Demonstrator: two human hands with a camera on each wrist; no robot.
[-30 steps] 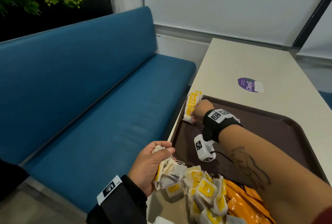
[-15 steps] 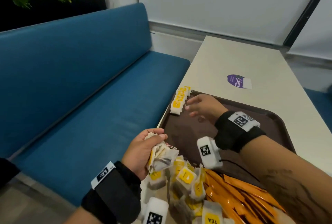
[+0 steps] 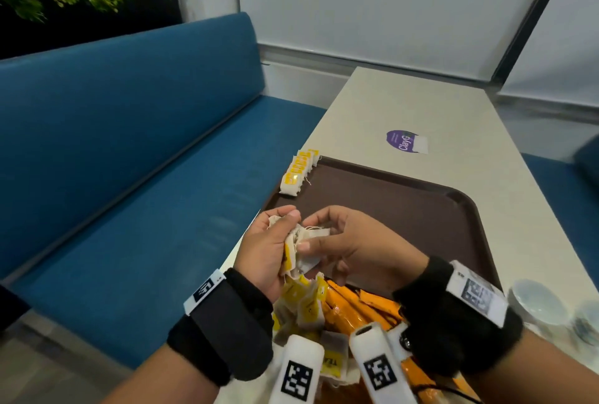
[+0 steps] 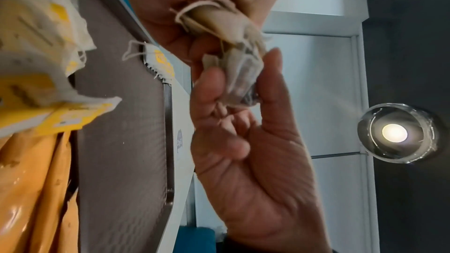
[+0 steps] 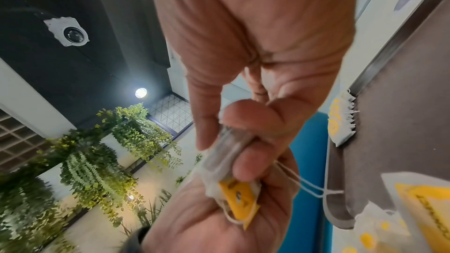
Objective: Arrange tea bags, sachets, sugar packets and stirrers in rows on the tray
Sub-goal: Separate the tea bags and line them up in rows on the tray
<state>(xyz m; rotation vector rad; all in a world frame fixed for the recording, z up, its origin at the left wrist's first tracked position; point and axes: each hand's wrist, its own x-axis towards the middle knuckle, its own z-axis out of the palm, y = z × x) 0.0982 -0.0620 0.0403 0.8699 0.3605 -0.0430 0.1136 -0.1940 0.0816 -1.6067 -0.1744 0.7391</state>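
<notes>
Left hand [image 3: 264,249] clutches a bunch of tea bags [image 3: 299,249] above the tray [image 3: 405,209] — right hand [image 3: 353,246] pinches one free — tangled strings could drag out extras.

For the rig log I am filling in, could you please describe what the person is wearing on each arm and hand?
Both hands are bare. The left hand has a black wrist strap with a white tag bearing a black square code. The right hand has a similar black strap with a white coded tag. A white, rounded camera unit with a black code hangs below each wrist.
</notes>
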